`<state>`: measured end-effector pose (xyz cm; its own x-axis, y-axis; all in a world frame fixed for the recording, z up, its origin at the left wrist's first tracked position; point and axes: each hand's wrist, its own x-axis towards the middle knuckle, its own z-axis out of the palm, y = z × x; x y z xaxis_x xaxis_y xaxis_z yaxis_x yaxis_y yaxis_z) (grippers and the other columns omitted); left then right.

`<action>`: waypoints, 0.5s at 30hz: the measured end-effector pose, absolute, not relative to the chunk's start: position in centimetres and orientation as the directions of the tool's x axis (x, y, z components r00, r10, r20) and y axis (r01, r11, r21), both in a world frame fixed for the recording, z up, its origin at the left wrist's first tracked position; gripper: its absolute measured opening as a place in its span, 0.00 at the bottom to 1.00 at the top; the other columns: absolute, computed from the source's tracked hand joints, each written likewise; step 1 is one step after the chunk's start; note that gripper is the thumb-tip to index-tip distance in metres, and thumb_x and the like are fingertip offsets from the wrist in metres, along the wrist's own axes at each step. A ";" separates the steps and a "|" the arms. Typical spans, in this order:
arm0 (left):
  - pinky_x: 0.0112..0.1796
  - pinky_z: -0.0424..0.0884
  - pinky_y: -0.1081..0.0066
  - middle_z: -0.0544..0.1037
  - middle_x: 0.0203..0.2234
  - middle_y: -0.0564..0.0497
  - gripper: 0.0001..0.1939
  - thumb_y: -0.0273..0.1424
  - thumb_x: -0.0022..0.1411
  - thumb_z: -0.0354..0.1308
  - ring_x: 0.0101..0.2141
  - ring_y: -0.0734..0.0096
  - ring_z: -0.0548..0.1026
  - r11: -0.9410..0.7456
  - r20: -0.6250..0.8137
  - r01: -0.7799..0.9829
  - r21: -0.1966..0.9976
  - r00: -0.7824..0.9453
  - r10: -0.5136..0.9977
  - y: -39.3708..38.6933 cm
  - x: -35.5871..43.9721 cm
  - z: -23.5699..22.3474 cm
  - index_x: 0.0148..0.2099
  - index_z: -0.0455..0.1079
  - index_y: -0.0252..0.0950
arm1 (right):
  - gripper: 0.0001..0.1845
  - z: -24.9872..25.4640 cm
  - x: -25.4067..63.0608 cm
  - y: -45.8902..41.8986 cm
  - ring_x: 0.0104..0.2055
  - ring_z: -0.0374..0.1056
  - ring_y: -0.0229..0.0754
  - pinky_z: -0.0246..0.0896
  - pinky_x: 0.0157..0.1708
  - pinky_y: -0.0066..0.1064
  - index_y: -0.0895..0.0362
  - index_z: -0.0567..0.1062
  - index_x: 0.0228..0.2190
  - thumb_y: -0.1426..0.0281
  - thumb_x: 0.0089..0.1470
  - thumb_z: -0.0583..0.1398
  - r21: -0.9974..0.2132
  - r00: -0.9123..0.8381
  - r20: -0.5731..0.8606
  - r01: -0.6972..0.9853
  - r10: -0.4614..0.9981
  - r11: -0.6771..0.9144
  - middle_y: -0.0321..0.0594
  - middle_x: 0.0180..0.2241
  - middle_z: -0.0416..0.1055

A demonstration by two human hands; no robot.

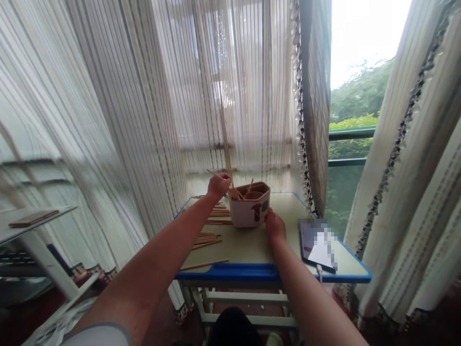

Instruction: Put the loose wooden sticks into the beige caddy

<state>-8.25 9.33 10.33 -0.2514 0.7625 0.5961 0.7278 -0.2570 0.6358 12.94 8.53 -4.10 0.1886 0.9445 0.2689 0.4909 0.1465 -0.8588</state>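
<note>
A: What are we facing, biggest first?

B: We are sitting at a pale table [248, 245], and on its far half we are steadying an upright box [243, 214].

A: How are we expecting the box to handle?

B: We are judging it stiff, fairly light and perhaps slippery on its smooth outside, so we are favouring a hold low on the wall. Our right hand [275, 226] is touching the right side there; its fingers are partly hidden, so we are unable to tell whether they are clamping.

A: And the bunches?

B: Some sticks in the box [236, 194] are leaning at its left end, while loose sticks [207, 238] are lying on the table to its left. We are guessing they are prone to rolling, so we are preferring a grasp around the middle.

A: And the smallest?

B: Our left hand [218, 186] is pinching one thin stick [212, 172] just beside the box, its free end pointing leftward. We are reckoning it light, stiff and breakable if bent hard.
</note>
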 end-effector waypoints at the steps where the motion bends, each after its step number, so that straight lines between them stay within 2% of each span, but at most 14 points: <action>1: 0.31 0.66 0.70 0.75 0.21 0.49 0.10 0.32 0.53 0.52 0.26 0.68 0.72 -0.240 0.571 0.726 0.644 -0.248 0.782 9.4 -8.0 10.5 0.27 0.74 0.35 | 0.31 -4.1 13.0 8.5 0.36 0.69 0.47 0.57 0.34 0.35 0.53 0.71 0.25 0.52 0.58 0.38 -0.859 0.189 0.270 0.490 0.944 0.148 0.44 0.32 0.75; 5: 0.28 0.65 0.69 0.71 0.15 0.49 0.20 0.40 0.56 0.50 0.20 0.69 0.69 -0.190 0.476 0.704 0.684 -0.234 0.848 9.6 -7.0 11.3 0.20 0.73 0.35 | 0.30 -4.1 12.9 8.5 0.36 0.69 0.47 0.57 0.34 0.35 0.53 0.72 0.24 0.53 0.59 0.38 -0.861 0.185 0.265 0.488 0.946 0.146 0.45 0.31 0.75; 8: 0.27 0.64 0.68 0.70 0.14 0.48 0.25 0.48 0.56 0.50 0.20 0.69 0.68 -0.170 0.443 0.689 0.704 -0.239 0.864 9.6 -6.5 11.9 0.18 0.72 0.35 | 0.31 -4.1 12.9 8.6 0.36 0.69 0.47 0.57 0.34 0.35 0.53 0.72 0.24 0.53 0.59 0.38 -0.863 0.188 0.263 0.484 0.946 0.144 0.44 0.31 0.75; 13: 0.28 0.65 0.69 0.68 0.13 0.50 0.23 0.47 0.55 0.52 0.22 0.68 0.69 -0.162 0.454 0.703 0.692 -0.250 0.855 9.6 -6.6 12.3 0.21 0.73 0.34 | 0.32 -4.1 12.9 8.5 0.35 0.69 0.47 0.57 0.33 0.35 0.53 0.72 0.24 0.52 0.58 0.37 -0.868 0.192 0.257 0.477 0.947 0.138 0.44 0.30 0.75; 15: 0.33 0.67 0.68 0.72 0.18 0.49 0.20 0.44 0.56 0.52 0.27 0.66 0.71 -0.223 0.552 0.744 0.630 -0.228 0.802 9.0 -6.6 12.2 0.25 0.74 0.34 | 0.32 -4.1 12.9 8.5 0.35 0.69 0.47 0.57 0.32 0.35 0.52 0.72 0.24 0.51 0.58 0.37 -0.867 0.186 0.254 0.478 0.949 0.139 0.44 0.30 0.75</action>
